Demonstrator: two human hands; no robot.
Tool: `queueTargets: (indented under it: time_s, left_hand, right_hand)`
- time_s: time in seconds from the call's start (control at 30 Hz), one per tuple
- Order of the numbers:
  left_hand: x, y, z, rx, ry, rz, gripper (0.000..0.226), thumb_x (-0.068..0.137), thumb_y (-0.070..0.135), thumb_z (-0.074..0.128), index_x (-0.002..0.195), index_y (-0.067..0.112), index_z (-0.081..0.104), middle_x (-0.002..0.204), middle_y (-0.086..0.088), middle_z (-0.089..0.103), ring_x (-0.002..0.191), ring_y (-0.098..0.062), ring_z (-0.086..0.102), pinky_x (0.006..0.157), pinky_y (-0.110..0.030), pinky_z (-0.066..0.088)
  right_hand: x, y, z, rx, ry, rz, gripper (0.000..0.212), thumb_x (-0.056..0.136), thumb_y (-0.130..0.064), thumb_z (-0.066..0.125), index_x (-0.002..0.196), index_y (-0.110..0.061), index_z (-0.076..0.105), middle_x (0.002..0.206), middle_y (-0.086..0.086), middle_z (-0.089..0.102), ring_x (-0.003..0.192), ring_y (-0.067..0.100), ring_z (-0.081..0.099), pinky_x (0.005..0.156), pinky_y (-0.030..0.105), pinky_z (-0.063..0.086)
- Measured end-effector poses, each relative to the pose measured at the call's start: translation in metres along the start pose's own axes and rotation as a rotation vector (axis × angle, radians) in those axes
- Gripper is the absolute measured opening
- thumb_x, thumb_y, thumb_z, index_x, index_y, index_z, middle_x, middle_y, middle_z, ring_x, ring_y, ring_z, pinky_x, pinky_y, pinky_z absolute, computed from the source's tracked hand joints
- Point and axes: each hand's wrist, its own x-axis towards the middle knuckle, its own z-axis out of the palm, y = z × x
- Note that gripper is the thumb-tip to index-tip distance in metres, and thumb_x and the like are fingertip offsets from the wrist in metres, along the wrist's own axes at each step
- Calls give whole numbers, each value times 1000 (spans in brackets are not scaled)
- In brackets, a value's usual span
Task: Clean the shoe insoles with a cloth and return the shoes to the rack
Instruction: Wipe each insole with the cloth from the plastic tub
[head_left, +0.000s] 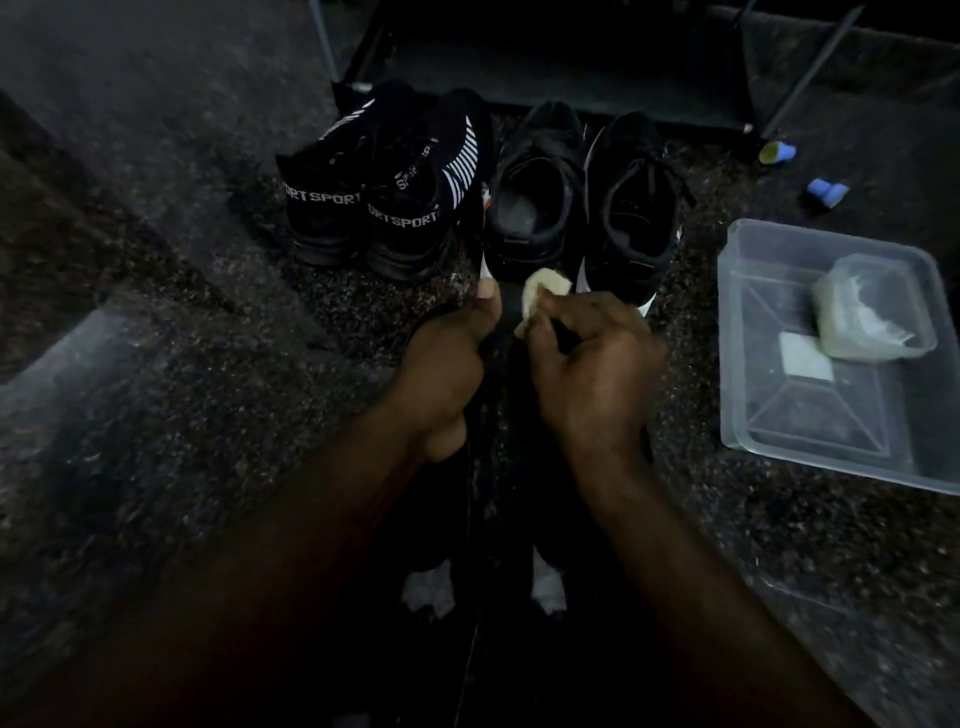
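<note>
Pretty dark shot, but here's what's visible. The left hand (447, 364) is curled round a black insole (510, 312), thumb sticking up along its edge. The right hand (592, 374) sits just beside it, fingers bunched and pinching a small pale cloth (543, 291) that's pressed against the top end of the insole. How far the insole runs below the hands is hard to tell, since it blends into the shadow.

Just beyond the right hand's knuckles there's a pair of black lace-up shoes (582, 208) with white sole edges, openings facing up. Beyond the left hand is a pair of black SPORT sneakers (384, 197), heels toward the hands. Further out past both pairs is the dark shoe rack (571, 62).

Off to the right of the right hand is a clear plastic tub (727, 338) on the speckled floor, with a crumpled plastic bag (872, 312) inside.
</note>
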Motion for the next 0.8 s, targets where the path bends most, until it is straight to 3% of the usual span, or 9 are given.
queueTargets:
  time_s: [0.1,0.23,0.37,0.47,0.57,0.7,0.8]
  left_hand:
    - [1,0,-3,-56,18,-10,56,96,50,62,127,4,69,125,-21,71,121,-33,67,114,-52,45]
    - [0,-2,-1,2,12,2,46,107,44,48,118,8,74,116,-16,75,112,-29,72,103,-45,54]
    - [-1,-1,1,-37,5,-25,49,104,47,52,121,6,72,120,-20,73,116,-31,70,111,-51,48]
    - [1,-3,-1,-37,11,-28,47,104,46,52,122,8,73,121,-19,73,117,-32,69,111,-53,48]
    - [0,-7,1,-23,-18,-26,50,106,45,49,128,6,70,124,-20,71,119,-34,68,110,-52,48]
    - [-2,-1,-1,-70,39,-21,43,107,41,49,118,6,72,118,-16,74,109,-26,72,94,-36,58]
    - [-3,0,-1,-46,40,-21,46,106,44,49,121,8,73,119,-16,74,111,-28,72,99,-42,55]
  right_hand:
    - [-10,-18,7,-6,-65,-95,19,88,-29,66,97,-26,82,89,-1,74,84,27,68,77,43,50]
    - [3,7,-3,-54,27,25,19,87,-32,67,97,-27,82,91,-2,76,85,27,68,77,47,54]
    - [-6,-16,6,25,-29,-71,20,86,-28,65,95,-23,83,88,1,75,84,28,70,76,45,54]
    - [-2,-6,4,-41,-40,-37,19,87,-33,65,96,-28,82,92,-3,75,87,26,69,77,47,52]
    - [4,11,-1,-12,9,75,22,87,-34,64,98,-27,82,96,-2,76,91,26,70,81,50,55]
    - [-9,-16,12,87,-99,-30,22,88,-31,63,97,-25,82,91,1,75,86,27,70,76,48,55]
    - [-1,-1,7,4,-52,35,22,88,-35,63,97,-28,82,94,-1,77,90,27,70,79,48,55]
